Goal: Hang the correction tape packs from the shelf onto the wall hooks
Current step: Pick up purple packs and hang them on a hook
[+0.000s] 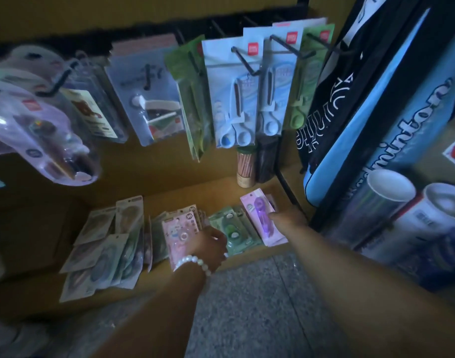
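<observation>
Several correction tape packs lie on the low wooden shelf point(195, 192): a pink pack point(178, 232), green packs point(233, 229), a purple pack point(262, 215) and a pale heap point(110, 244) at the left. My left hand point(212, 244), with a white bead bracelet, grips the pink pack's right edge. My right hand point(287, 218) touches the purple pack's right side, fingers curled against it. Black wall hooks point(247, 60) above carry scissors packs.
Hanging blister packs point(149, 99) and a purple pack point(40, 135) crowd the upper left. A pencil tube point(245, 166) stands at the shelf's back right. A blue badminton bag point(376, 130) and rolled tubes point(391, 192) stand at the right. Grey stone floor point(247, 306) lies below.
</observation>
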